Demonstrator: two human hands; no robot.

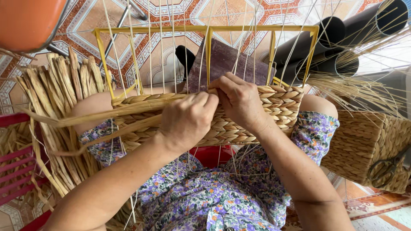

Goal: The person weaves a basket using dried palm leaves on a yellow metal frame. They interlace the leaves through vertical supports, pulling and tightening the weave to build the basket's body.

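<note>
A half-woven straw basket (278,107) rests on my knees, built on a yellow metal frame (205,30) strung with thin pale wires. My left hand (186,122) is closed around a twisted straw strand (141,105) that runs off to the left along the top woven row. Pressed against that row at the middle, my right hand (239,100) pinches the same strand where it meets the weave. A dark board (227,62) stands inside the frame behind my hands.
A bundle of loose straw (64,90) hangs at the left over a red rack (17,171). A finished woven basket (364,149) with scissors (385,169) on it sits at the right. Dark pipes (334,42) and an orange stool (30,21) lie beyond.
</note>
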